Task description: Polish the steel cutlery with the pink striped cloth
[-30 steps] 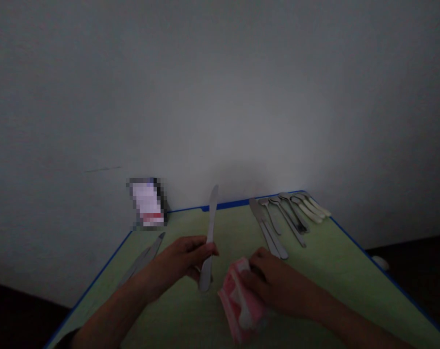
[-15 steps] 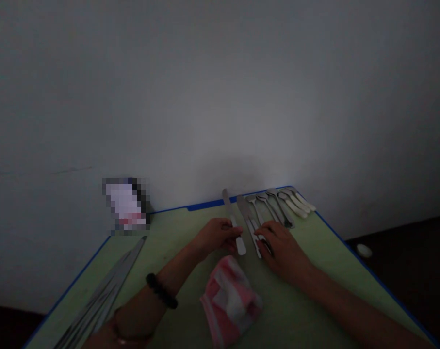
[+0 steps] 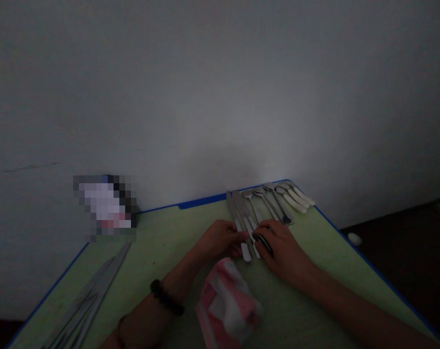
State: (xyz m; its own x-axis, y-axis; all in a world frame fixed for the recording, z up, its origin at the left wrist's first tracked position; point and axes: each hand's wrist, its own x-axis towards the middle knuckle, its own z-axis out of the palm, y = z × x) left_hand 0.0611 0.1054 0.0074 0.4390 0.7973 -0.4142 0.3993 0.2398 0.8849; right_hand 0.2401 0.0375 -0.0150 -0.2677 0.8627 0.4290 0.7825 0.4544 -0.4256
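Observation:
My left hand (image 3: 220, 238) pinches the handle of a table knife (image 3: 237, 224) that lies flat on the green table (image 3: 161, 252), beside other knives (image 3: 246, 218). My right hand (image 3: 280, 247) rests with its fingers curled on the handles of those knives. A crumpled pink and white cloth (image 3: 225, 305) lies loose on the table, just in front of both hands. A dark bead bracelet sits on my left wrist.
A row of spoons and white-handled cutlery (image 3: 285, 201) lies at the far right corner. Several more knives (image 3: 89, 300) lie at the near left edge. A blurred-out object (image 3: 105, 206) stands against the wall. The table has a blue rim.
My left hand carried the upright knife to the right and laid it down beside the other knives. My right hand let go of the cloth and moved onto the knife handles.

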